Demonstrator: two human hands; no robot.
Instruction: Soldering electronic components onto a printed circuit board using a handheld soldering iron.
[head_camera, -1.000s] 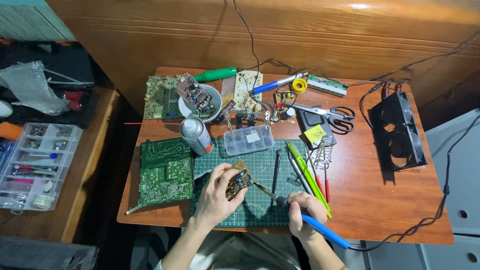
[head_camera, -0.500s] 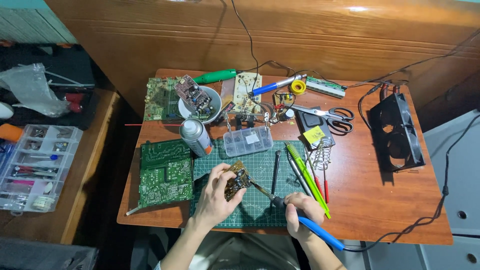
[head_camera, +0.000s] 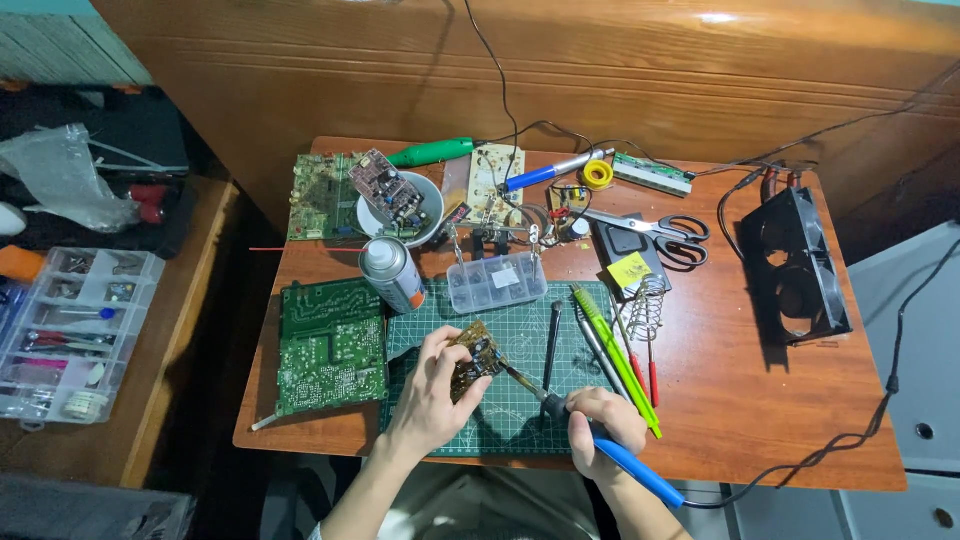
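Brown circuit board (head_camera: 470, 362) pinched in left hand (head_camera: 432, 390); right hand (head_camera: 600, 425) grips blue soldering iron (head_camera: 600, 440); a slip could burn fingers.

the cutting mat (head_camera: 520, 330) lies on the table (head_camera: 760, 400); over it the left hand (head_camera: 432, 385) holds a small circuit board (head_camera: 472, 362); to its right the right hand (head_camera: 600, 425) holds a soldering iron (head_camera: 590, 440), tip at the board; a large circuit board (head_camera: 330, 345) lies left of the mat; a spray can (head_camera: 392, 274) and a parts box (head_camera: 496, 282) lie behind it; a fan (head_camera: 795, 265) stands far right.
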